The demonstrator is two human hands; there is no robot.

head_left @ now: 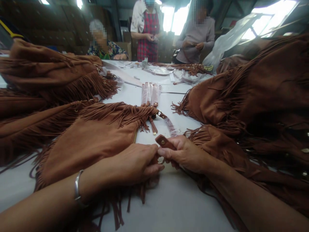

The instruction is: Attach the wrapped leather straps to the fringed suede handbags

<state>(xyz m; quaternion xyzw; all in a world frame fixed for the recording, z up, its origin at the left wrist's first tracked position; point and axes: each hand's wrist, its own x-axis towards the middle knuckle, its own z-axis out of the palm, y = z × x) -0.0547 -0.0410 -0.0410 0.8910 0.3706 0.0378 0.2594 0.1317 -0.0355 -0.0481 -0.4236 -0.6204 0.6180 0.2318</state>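
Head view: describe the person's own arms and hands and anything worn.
Both arms are bare, with no sleeves in view. The left hand and right hand wear no gloves. A plain silver bangle circles the left wrist; the right wrist carries nothing.

Txt: none legible anywhere.
Fringed bag (96,138): no label/brand readable.
Strap tab (164,142): plain, no stamp readable.
Plastic pkts (151,92) on table (178,206): too blurred to read.

White table (169,206), bright windows (178,19), dim wall (113,13), perhaps stacked cartons (48,22)
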